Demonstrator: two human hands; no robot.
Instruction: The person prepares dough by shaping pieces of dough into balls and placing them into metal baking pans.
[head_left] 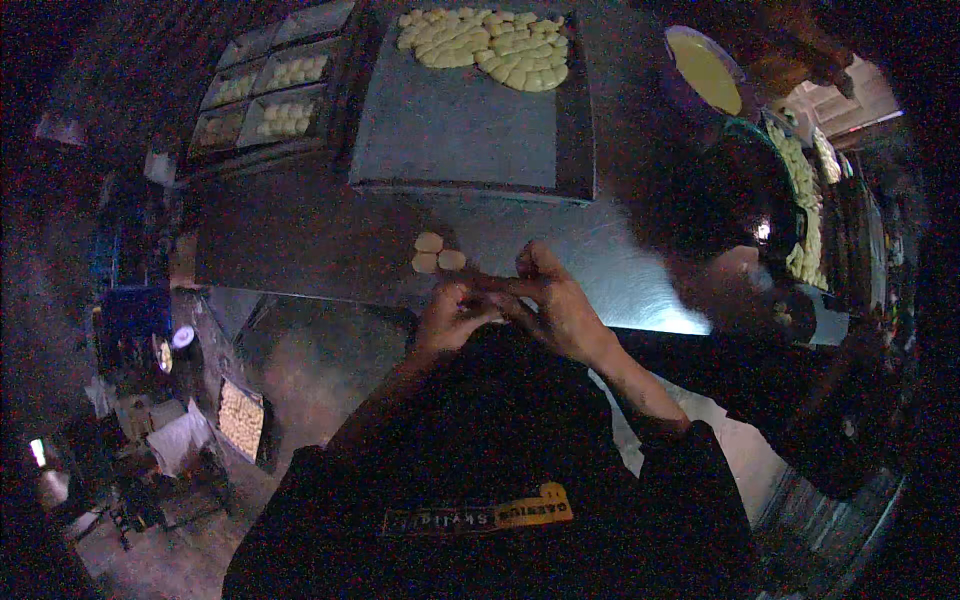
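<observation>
My left hand (450, 317) and my right hand (558, 308) meet over the table's near edge, in front of my dark shirt. The fingers of both are curled in and pressed together. Something small and pale may be between them, but the fingers and the dim light hide what it is. Just beyond my left hand, three small flat rounds of pale dough (428, 242) lie close together on the metal table (300, 235). Farther back is a large flat tray (455, 130), with many shaped dough pieces (485, 45) packed along its far end.
At the far left stand sectioned pans (265, 85), some holding dough. A bowl of yellow liquid (705, 72) is at the far right. Beside the right end of the table, a person in dark clothing (735, 190) works near another dough-filled tray (805, 210). A tray of small pieces (241, 418) sits lower left.
</observation>
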